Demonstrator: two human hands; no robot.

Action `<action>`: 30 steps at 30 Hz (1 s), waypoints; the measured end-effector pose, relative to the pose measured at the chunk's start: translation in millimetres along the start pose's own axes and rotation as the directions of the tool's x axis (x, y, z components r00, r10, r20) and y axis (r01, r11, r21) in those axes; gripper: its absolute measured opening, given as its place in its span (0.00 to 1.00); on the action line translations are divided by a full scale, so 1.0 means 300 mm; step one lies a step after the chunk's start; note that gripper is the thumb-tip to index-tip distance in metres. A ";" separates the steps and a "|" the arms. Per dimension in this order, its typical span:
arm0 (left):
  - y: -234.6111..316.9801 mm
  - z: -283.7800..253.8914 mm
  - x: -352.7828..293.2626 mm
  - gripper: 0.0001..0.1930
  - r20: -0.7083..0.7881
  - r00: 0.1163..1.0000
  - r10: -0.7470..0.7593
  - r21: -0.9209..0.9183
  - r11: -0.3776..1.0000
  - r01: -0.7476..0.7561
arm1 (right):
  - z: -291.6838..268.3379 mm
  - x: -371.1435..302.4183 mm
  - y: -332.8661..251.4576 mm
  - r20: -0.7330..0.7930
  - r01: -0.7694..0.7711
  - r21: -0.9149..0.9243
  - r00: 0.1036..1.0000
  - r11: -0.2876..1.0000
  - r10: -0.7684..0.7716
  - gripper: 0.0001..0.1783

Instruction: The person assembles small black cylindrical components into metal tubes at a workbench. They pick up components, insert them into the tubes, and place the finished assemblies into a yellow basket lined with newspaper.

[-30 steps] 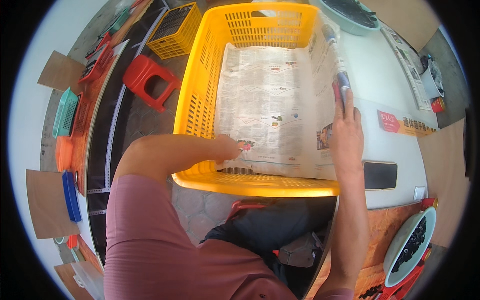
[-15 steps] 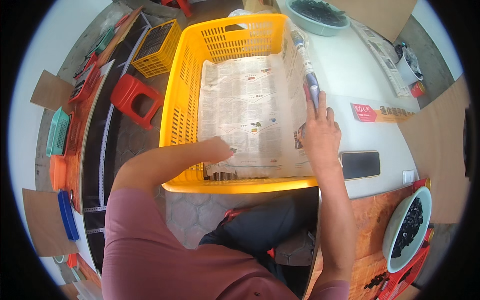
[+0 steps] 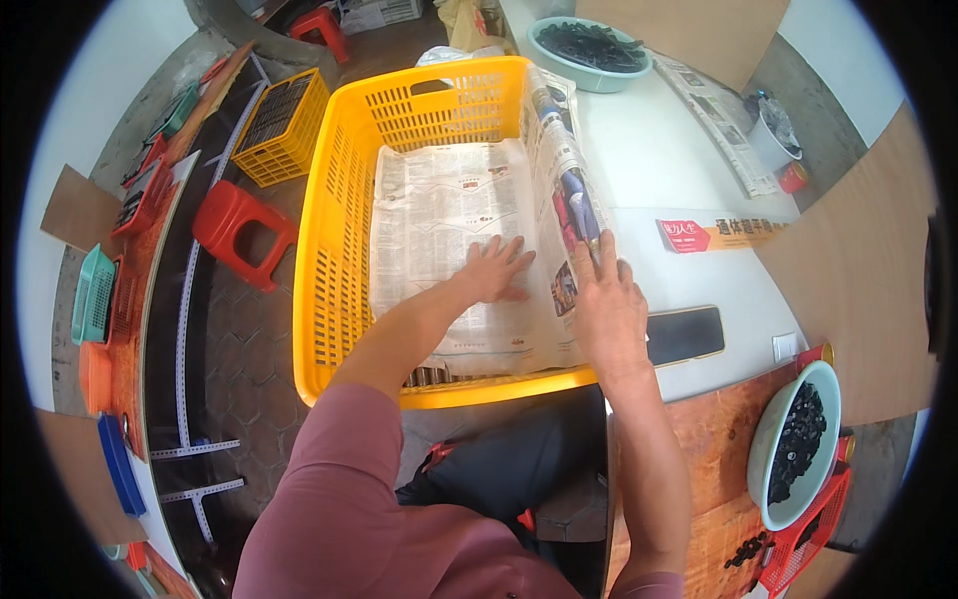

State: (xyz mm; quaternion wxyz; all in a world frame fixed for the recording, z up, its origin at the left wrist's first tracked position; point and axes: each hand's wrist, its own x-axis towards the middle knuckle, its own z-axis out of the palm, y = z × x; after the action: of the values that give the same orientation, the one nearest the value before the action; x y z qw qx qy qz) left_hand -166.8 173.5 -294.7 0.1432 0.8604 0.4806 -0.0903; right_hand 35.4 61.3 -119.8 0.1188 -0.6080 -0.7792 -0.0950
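A large yellow plastic basket [image 3: 311,329] stands in front of me, with sheets of newspaper [image 3: 424,210] spread over its inside. The paper runs up the right wall and over the rim there. At the near end, beneath the paper, a row of small dark rod-like pieces [image 3: 431,376] peeks out. My left hand [image 3: 496,270] is open, fingers spread, palm down on the paper near its fold at the right. On the basket's right rim, my right hand [image 3: 611,304] lies with fingers stretched along the newspaper's upper edge; its thumb is hidden.
Right of the basket, a black phone [image 3: 686,334] lies on the white table [image 3: 659,140]. Bowls of black parts stand at the far end [image 3: 589,75] and near right [image 3: 763,449]. At left are a red stool [image 3: 244,235] and a smaller yellow crate [image 3: 284,125].
My left hand has moved right across the paper, its fingers now spread. My right hand has slid nearer along the rim, and the whole view has shifted.
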 end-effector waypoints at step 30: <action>-0.074 -0.062 0.136 0.44 0.045 0.998 0.042 0.220 0.974 -0.051 | -0.361 -0.961 -0.136 -0.050 -0.460 0.259 0.872 0.849 0.488 0.23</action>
State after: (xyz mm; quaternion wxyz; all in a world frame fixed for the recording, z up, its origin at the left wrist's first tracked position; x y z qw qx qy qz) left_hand -164.2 223.5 -292.8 0.0585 0.8800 0.4445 -0.1570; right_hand 70.3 -247.0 -103.2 0.2550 -0.7563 -0.6025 -0.0026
